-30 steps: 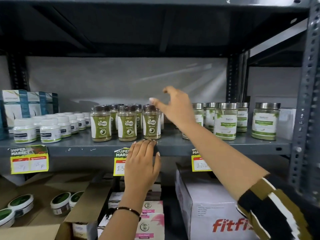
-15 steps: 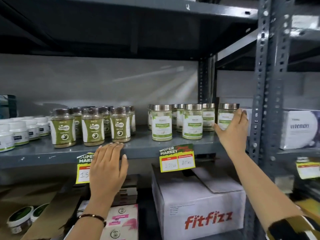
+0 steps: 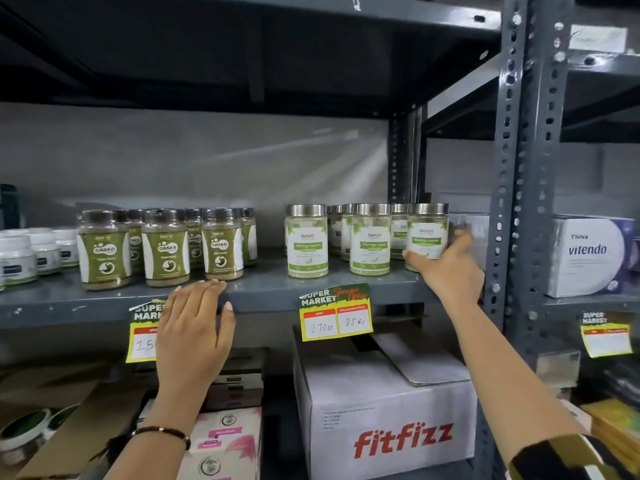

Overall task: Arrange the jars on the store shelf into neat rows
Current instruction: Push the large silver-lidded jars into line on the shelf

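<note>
1. Grey metal shelf [image 3: 270, 292] runs across the middle of the view, with jars standing upright on it in two groups.
2. Gaska jars [image 3: 166, 249], dark lids and olive labels, at 9 o'clock from centre; three in the front row, more behind them.
3. Moringa jars [image 3: 370, 239], steel lids and white-green labels, at 3 o'clock from centre; front ones spaced apart, others behind.
4. Right hand [image 3: 448, 268] at 3 o'clock, wrapped around the rightmost Moringa jar [image 3: 426, 233]; thumb on its lower front, fingers round its right side. The fingers are blurred, so how firm the grip is can't be told.
5. Left hand [image 3: 194, 327] at 7 o'clock, flat and open, holding nothing; fingertips rest on the shelf's front edge just below the Gaska jars, not touching them.
6. Small white bottles [image 3: 20, 258] at far 9 o'clock on the same shelf.
7. Price tag [image 3: 336, 313] hangs from the shelf edge at 6 o'clock, reads 170 and 85.
8. Fitfizz box [image 3: 388, 420] below at 5 o'clock.
9. Vitendo box [image 3: 588, 254] on the neighbouring rack at 3 o'clock.
</note>
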### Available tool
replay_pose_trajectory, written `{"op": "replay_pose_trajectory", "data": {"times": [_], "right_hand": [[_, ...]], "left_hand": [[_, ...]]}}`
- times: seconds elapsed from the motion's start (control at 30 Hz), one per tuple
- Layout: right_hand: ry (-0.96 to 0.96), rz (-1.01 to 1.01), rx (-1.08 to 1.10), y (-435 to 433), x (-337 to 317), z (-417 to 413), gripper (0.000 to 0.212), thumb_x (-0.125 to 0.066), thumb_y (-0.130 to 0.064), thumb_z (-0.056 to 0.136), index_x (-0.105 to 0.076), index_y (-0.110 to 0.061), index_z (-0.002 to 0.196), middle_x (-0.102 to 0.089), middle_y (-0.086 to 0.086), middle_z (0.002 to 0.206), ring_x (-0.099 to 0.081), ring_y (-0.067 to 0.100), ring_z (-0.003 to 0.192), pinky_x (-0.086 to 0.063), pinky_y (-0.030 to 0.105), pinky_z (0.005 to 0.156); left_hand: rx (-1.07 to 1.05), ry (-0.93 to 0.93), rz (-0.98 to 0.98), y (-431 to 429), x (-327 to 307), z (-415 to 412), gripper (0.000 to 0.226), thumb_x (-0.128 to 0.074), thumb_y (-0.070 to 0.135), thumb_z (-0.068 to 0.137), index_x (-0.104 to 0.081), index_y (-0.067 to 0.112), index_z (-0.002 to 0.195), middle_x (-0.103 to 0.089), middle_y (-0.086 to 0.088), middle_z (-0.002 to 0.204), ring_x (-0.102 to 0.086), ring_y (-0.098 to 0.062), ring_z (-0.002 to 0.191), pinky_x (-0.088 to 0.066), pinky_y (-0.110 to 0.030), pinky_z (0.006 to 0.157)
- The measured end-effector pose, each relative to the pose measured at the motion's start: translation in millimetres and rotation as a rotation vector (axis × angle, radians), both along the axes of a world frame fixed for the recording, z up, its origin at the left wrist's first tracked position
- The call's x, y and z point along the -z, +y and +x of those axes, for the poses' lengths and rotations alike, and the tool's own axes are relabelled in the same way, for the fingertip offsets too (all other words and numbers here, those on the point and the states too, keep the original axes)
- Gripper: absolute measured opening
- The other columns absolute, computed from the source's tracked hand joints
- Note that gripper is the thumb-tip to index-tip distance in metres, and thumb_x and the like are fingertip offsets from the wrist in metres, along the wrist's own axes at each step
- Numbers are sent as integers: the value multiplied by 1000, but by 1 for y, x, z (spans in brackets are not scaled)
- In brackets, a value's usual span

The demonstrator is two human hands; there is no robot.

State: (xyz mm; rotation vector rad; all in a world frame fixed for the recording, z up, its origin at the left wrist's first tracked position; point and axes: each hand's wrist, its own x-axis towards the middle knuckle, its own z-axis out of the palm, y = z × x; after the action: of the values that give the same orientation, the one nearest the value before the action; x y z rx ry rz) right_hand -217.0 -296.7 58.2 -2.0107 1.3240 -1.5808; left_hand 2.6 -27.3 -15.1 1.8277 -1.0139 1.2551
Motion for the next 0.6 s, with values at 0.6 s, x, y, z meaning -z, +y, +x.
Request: {"op": "replay_pose_trajectory", "data": {"times": [0.6], "right_hand": [[41,-102,31,-5,6,-2,71,-73,-52,66,-45,-2,107,-64,18,103,-63,35,94,-44,42,82]], "left_hand": [[-11,47,-43,-4,-1,-7,42,-34,28,91,-62,-1,106,-64,-18,104,-54,-35,103,-35,-47,97]]}}
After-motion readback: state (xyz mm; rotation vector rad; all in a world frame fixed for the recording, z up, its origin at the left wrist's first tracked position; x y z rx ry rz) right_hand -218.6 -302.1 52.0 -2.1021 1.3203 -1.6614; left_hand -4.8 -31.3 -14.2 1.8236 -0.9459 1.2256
